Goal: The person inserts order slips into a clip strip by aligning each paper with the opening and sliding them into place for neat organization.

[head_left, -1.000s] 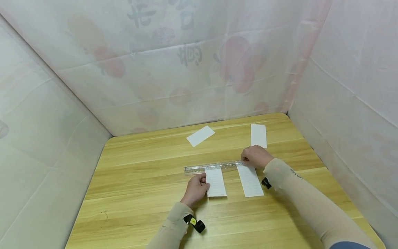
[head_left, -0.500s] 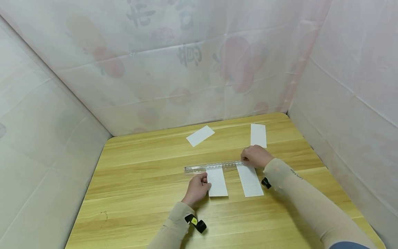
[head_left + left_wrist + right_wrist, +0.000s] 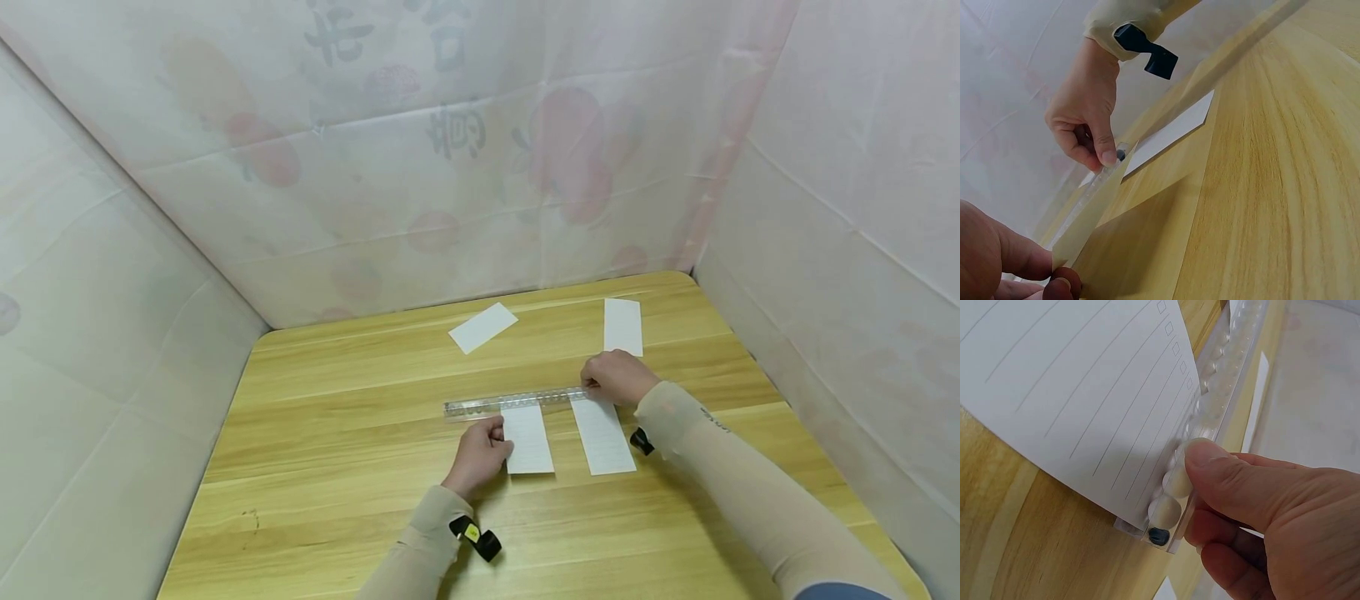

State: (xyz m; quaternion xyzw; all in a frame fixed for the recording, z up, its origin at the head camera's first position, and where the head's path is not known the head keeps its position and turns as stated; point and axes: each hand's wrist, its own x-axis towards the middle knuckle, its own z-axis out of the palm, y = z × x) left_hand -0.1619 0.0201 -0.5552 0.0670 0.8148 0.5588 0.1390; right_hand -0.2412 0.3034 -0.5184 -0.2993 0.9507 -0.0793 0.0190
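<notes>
In the head view a clear plastic note rail (image 3: 480, 406) lies across the middle of the table; the right wrist view shows a row of round balls (image 3: 1177, 481) inside it. My right hand (image 3: 618, 377) grips its right end between thumb and fingers. My left hand (image 3: 480, 454) pinches the left edge of a lined paper slip (image 3: 528, 442), whose far edge meets the rail. In the left wrist view this slip (image 3: 1094, 215) is raised off the table at a tilt. A second lined slip (image 3: 603, 437) hangs from the rail nearer my right hand.
Two loose white slips lie farther back: an angled one (image 3: 483, 327) on the left, and another (image 3: 623, 325) just beyond my right hand. Fabric walls (image 3: 450, 208) enclose the back and sides of the wooden table (image 3: 315, 467).
My left hand has moved slightly to the right, and the slip it pinches has slid along the rail toward the second slip. My right hand and the rail have stayed put.
</notes>
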